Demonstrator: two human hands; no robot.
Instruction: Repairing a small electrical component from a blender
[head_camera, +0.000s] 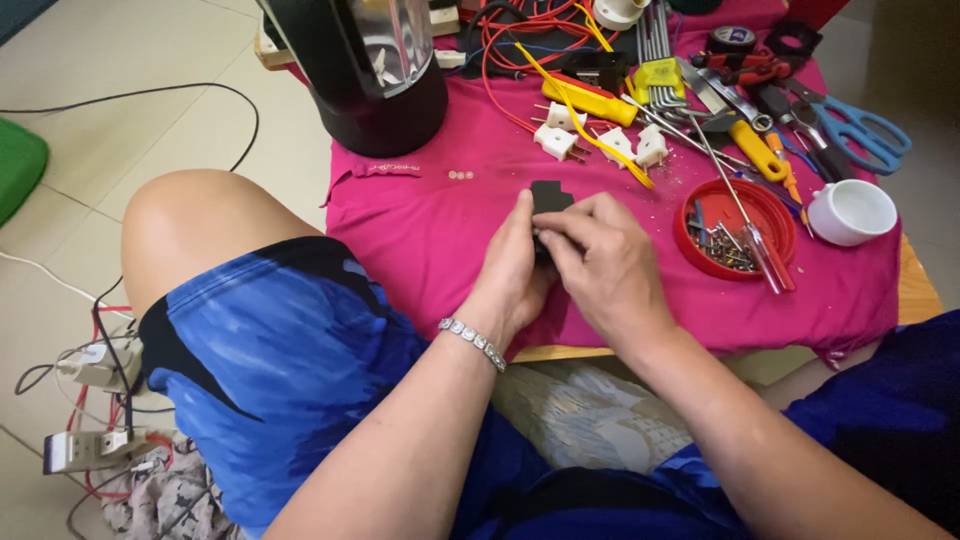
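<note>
Both of my hands meet over the near part of a low table draped in a pink cloth (420, 240). Together they hold a small black plastic part (549, 197), which sticks up above my fingers. My left hand (515, 265) grips it from the left and underneath; a silver bracelet circles that wrist. My right hand (600, 262) covers it from the right, thumb and forefinger pinching its top edge. Most of the part is hidden behind my fingers.
A black blender base (370, 70) stands at the back left. A red lid of screws with a screwdriver (735, 228), a white cup (850, 212), white plugs (560, 135), yellow-handled tools (590, 100), blue scissors (865, 130) and red wires lie to the right. Power strips (95, 410) lie on the floor.
</note>
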